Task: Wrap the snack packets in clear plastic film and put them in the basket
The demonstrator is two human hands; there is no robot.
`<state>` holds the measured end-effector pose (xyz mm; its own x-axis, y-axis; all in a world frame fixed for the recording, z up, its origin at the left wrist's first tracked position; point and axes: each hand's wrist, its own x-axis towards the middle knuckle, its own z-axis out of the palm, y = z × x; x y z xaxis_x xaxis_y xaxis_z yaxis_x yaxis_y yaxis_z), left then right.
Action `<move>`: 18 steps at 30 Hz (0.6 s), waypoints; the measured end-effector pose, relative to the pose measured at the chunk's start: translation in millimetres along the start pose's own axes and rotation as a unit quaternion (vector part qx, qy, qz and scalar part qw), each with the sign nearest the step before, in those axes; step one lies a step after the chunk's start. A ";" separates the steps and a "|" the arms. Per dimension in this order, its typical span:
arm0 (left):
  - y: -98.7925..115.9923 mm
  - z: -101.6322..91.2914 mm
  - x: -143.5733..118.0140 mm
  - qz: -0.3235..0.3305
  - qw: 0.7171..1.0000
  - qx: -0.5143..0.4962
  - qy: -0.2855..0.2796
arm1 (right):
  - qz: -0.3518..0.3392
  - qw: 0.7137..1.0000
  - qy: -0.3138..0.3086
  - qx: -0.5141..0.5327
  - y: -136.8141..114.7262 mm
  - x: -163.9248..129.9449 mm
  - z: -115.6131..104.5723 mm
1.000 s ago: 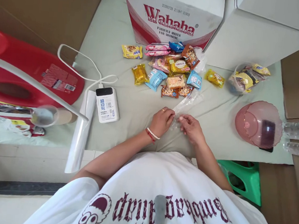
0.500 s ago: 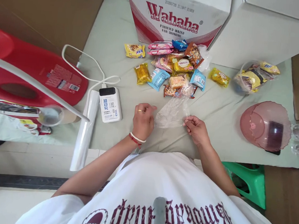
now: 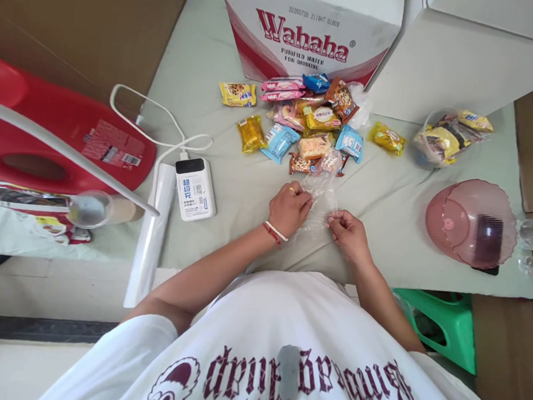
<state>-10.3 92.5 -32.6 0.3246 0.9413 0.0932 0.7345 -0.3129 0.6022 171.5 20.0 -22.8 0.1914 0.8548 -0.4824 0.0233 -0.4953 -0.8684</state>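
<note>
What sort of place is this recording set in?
Probably a makeshift packing spot in a storeroom or home, not a proper workshop: a cloth-covered table hemmed in by cardboard boxes, a Wahaha water carton, and a loose pile of snack packets beyond both hands.

A clear plastic bag (image 3: 319,195) is held between both hands over the pale green cloth (image 3: 248,192): its left edge is pinched by the left hand (image 3: 289,207), its right edge by the right hand (image 3: 346,233). Just beyond the bag, a heap of wrapped snacks (image 3: 308,119) is spread in front of a Wahaha carton (image 3: 309,26). A filled snack bag (image 3: 444,138) and a pink bowl (image 3: 472,221) are seen to the right. A white power bank (image 3: 195,189) and a roll of bags (image 3: 149,236) are seen to the left.
</note>
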 end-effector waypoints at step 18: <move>-49.5 -41.2 -37.2 -0.314 0.848 -0.420 0.081 | -0.213 0.876 -0.154 -0.405 -44.0 10.2 -99.4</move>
<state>-83.2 78.2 -33.2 -0.1093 0.9152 -0.3879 0.0260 0.3928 0.9193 269.9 35.2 21.9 -0.2744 0.9281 -0.2517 0.7405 0.0370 -0.6711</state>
